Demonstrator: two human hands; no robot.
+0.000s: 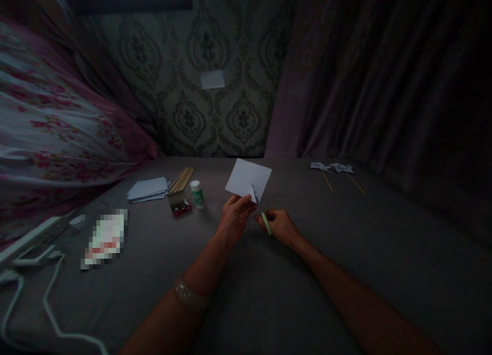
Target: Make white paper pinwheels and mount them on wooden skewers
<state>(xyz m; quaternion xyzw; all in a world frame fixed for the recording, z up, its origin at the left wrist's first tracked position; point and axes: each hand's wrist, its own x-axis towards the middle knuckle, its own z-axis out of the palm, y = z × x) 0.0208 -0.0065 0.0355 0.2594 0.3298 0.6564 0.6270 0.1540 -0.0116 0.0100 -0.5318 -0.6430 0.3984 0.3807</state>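
Note:
Between my two hands a square sheet of white paper [246, 174] is held up above the grey surface. My left hand [236, 214] pinches its lower edge, thumb on top. In my right hand [282, 224] is a pair of scissors [265, 221] with light green handles. The blades point up and away, lying over the lower right part of the paper. Whether they have cut into it I cannot tell. Part of the handles is hidden by the right fingers.
To the left are a stack of paper [148, 189], wooden sticks [182, 179], a small red box [181, 207] and a green-and-white glue stick [197, 194]. Two paper pinwheels [341, 168] on sticks lie far right. A power strip [38, 237] with a white cable is at left.

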